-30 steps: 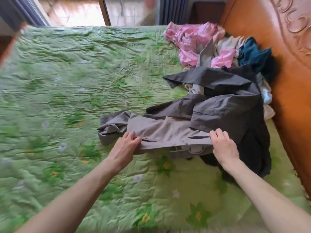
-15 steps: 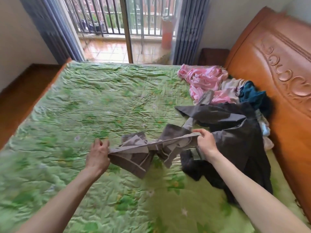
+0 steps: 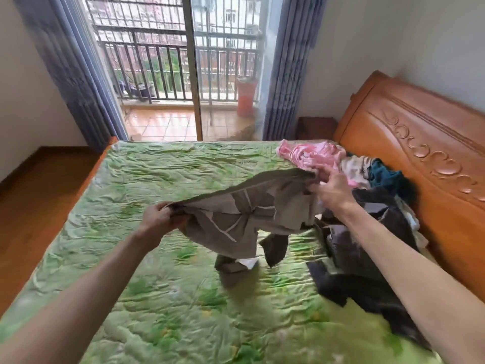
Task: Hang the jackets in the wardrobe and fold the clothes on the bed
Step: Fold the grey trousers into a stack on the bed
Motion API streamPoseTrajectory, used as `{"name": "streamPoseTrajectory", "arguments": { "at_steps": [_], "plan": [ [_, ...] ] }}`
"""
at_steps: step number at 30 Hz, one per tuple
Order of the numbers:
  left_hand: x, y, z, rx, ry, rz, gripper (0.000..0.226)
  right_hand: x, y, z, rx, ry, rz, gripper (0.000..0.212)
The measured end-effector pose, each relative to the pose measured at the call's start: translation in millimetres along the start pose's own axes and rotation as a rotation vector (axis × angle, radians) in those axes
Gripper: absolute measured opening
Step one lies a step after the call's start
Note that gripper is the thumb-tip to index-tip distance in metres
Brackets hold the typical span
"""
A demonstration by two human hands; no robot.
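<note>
Left hand (image 3: 157, 222) and right hand (image 3: 331, 191) are each closed in a pinch grip on opposite ends of the upper edge of a grey garment (image 3: 252, 214), held stretched in the air above the bed (image 3: 147, 185); its lower part hangs down and touches the quilt. Judged step: shaking the piece out ahead of folding. Next move calls for laying it flat on the open quilt to the left of the grip. Beyond the right grip, against the headboard (image 3: 420, 158), lie dark jackets (image 3: 367, 253) and a pink heap (image 3: 312, 155), crowding that side.
</note>
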State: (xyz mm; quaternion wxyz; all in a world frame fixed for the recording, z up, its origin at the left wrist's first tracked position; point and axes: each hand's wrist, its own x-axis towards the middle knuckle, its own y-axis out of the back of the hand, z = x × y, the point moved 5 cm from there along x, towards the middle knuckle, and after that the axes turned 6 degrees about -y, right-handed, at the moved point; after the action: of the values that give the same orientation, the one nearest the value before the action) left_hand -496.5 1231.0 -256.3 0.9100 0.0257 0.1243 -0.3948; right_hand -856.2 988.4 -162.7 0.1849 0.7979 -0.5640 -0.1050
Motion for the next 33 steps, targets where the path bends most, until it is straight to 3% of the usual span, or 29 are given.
{"name": "streamPoseTrajectory", "arguments": {
  "at_steps": [2, 6, 11, 15, 19, 28, 33],
  "plan": [
    [6.3, 12.5, 28.4, -0.013, -0.053, -0.054, 0.010, -2.0, -4.5, -31.5, -0.141, 0.114, 0.090, 0.032],
    [18.5, 31.5, 78.2, 0.193, -0.183, -0.172, 0.042, 6.5, -6.1, -81.2, -0.198, 0.206, 0.215, 0.025],
    [29.0, 45.1, 125.4, 0.410, -0.396, 0.063, 0.007, 23.4, -2.7, -135.6, -0.341, 0.307, 0.275, 0.021],
    [13.1, 57.5, 182.5, 0.767, -0.607, 0.331, 0.029, 38.2, -4.2, -191.1, -0.419, 0.456, 0.207, 0.028],
    [11.4, 77.9, 233.0, 0.840, -0.687, 0.520, 0.044, 54.4, -17.6, -250.6, -0.357, 0.555, 0.137, 0.021],
    [3.0, 110.5, 377.0, 1.019, -0.874, 0.532, 0.045, 90.8, -28.8, -430.1, -0.211, 0.703, 0.339, 0.029],
    [-15.7, 107.5, 436.4, 1.027, -0.981, 0.751, 0.045, 99.7, -14.7, -464.2, -0.083, 0.637, 0.386, 0.017]
  ]
}}
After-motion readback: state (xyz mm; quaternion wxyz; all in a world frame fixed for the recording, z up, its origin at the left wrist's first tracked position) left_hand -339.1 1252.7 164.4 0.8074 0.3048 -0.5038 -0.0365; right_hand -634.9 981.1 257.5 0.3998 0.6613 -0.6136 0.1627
